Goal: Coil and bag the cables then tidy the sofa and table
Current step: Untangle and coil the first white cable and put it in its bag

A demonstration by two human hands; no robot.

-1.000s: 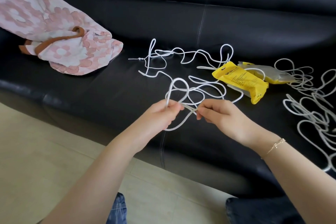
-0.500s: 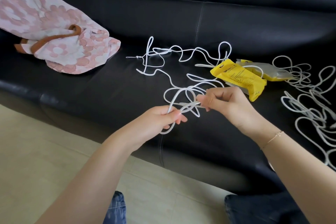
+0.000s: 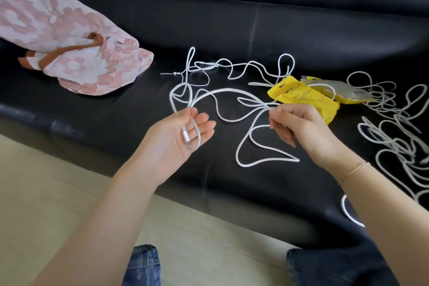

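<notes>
The left hand (image 3: 185, 132) lay palm up over the near edge of the sofa (image 3: 325, 37), fingers loosely curled, with the plug end of the white cable (image 3: 222, 91) and one small loop resting across the palm; thumb and fingers seemed to pinch the strand where it rose from the hand. From that grip the cable arched up and to the right, straight across to the right hand (image 3: 294, 127), whose fingertips pinched it at about the same height. So the working span ran left to right between the two hands, and the slack lay on the right hand's side: a wide loop sagging onto the seat just below and to the left of that hand, and the rest trailing far across the cushion toward the yellow packet (image 3: 301, 97). The coming turn probably calls for the right hand, nearer the slack, to carry cable leftward onto the loop in the left palm. A second tangle of cables (image 3: 394, 137) sat well apart at the right, still loose. A pink floral cloth bag (image 3: 76, 53) rested at the far left.
</notes>
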